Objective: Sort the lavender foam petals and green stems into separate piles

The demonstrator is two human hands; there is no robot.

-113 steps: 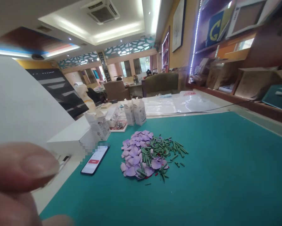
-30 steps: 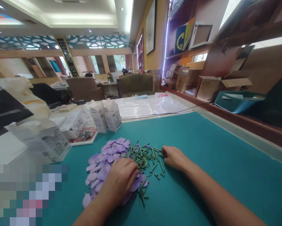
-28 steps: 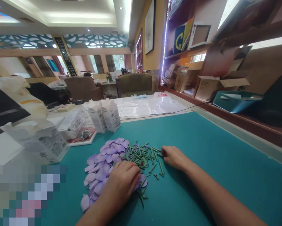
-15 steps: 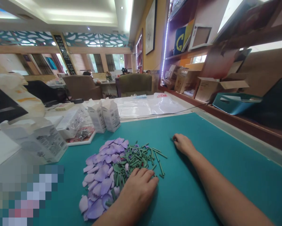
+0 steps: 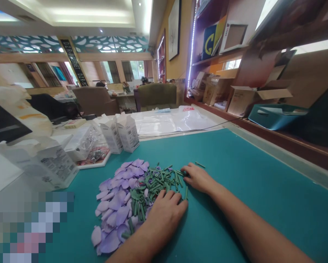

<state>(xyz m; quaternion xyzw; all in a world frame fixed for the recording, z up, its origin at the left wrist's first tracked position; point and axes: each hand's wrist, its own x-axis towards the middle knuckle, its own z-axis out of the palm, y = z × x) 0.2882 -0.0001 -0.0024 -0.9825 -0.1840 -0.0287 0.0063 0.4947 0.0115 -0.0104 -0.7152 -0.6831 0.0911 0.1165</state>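
Observation:
A heap of thin green plastic sticks and small pieces [image 5: 155, 182] lies on a teal mat [image 5: 248, 182], beside overlapping lilac petal-shaped pieces [image 5: 117, 210] to its left. My left hand [image 5: 168, 213] rests at the near edge of the green heap, fingers slightly bent and apart, its tips among the pieces. At the right edge of the heap is my right hand [image 5: 198, 178]. Its thumb and fingers are parted beside the end of a green stick, with the fingertips partly hidden. Just beyond that hand, one loose green stick [image 5: 200, 165] lies alone on the mat.
White cartons [image 5: 128, 132] stand open at the back left, near a larger open white box [image 5: 40, 164] and a white-edged tray [image 5: 95, 160] with plastic-wrapped items. Clear plastic sheeting [image 5: 164, 122] covers the table beyond the mat. Shelves with cardboard boxes [image 5: 243, 100] line the right side.
My right hand has moved left and nearer, to the heap, leaving a green stick on the mat. My left hand has shifted slightly right and up at the heap's near edge.

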